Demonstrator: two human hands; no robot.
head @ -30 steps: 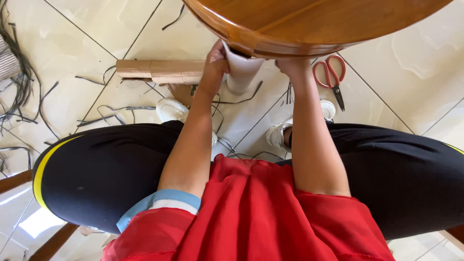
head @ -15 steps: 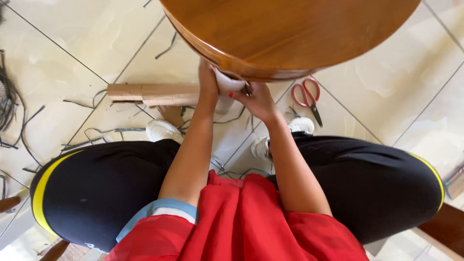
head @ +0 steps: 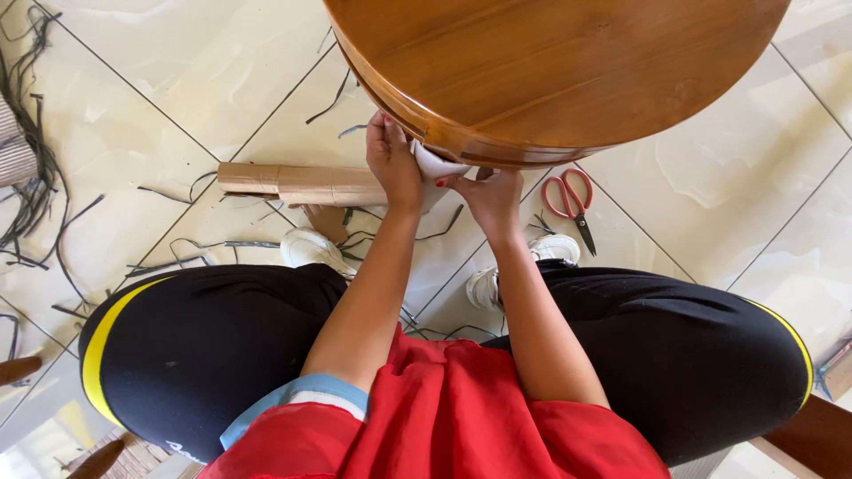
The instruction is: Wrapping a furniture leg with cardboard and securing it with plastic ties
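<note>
A round wooden table (head: 568, 71) fills the top of the head view. Under its near rim, my left hand (head: 390, 164) and my right hand (head: 488, 197) both grip a white sheet (head: 435, 167), pressed against the table's edge. The left hand holds the sheet's left side, the right hand its lower right side with red-painted nails showing. Most of the sheet is hidden behind the rim and my fingers. I sit with black-trousered knees apart and a red garment in my lap.
A brown cardboard tube (head: 302, 184) lies on the tiled floor left of my hands. Red-handled scissors (head: 568, 200) lie on the floor to the right. Dark strips (head: 35, 168) litter the floor at left. My white shoes (head: 311, 247) rest below the table.
My right hand has moved from beneath the rim to the sheet, and both hands have shifted a little along the table's edge. The camera view has shifted slightly.
</note>
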